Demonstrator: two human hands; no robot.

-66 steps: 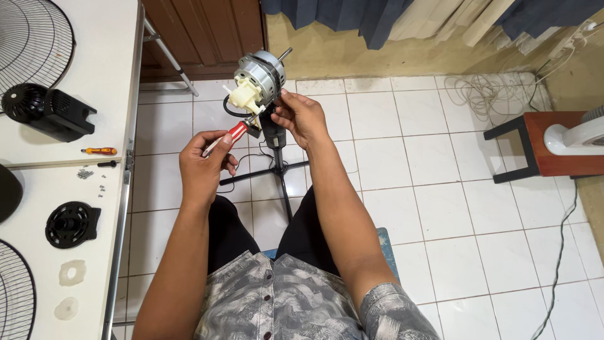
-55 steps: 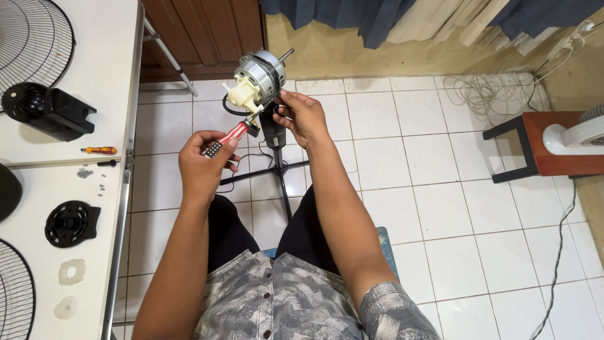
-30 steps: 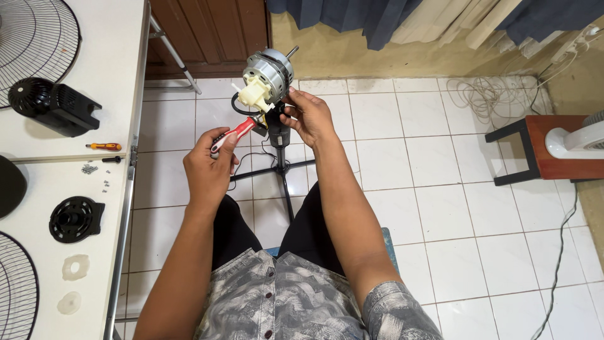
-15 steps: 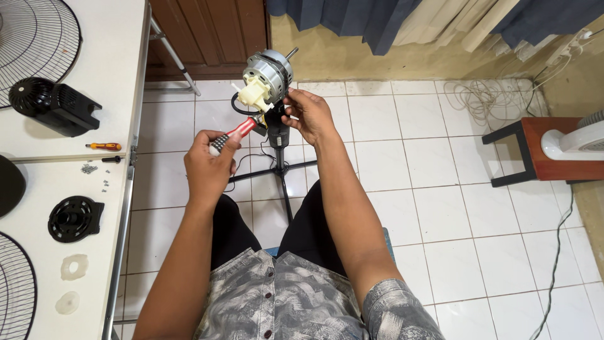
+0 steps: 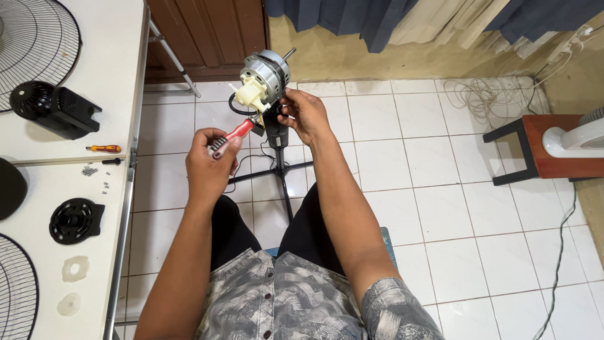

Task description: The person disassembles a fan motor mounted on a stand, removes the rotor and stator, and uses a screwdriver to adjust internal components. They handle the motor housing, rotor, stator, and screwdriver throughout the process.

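Observation:
My left hand (image 5: 211, 165) grips a screwdriver (image 5: 236, 133) with a red and black handle, its tip pointed up at the underside of a fan motor (image 5: 264, 75). The bare metal motor, with a cream plastic gearbox on its left side, sits on top of a black stand pole (image 5: 282, 165). My right hand (image 5: 304, 114) holds the black neck of the stand just under the motor, fingers curled around it. I sit over the stand, legs on either side of the pole.
A white table (image 5: 119, 56) on the left carries fan grilles (image 5: 34, 41), a black motor housing (image 5: 53, 108), a small orange screwdriver (image 5: 104, 148), loose screws (image 5: 91, 170) and a black round part (image 5: 75, 220). A dark stool with a white fan base (image 5: 576, 138) stands right; cables (image 5: 497, 97) lie on the tiled floor.
My left hand has raised the screwdriver from near my right wrist up to the motor's underside. My right hand stays on the stand's neck. The view shifted slightly.

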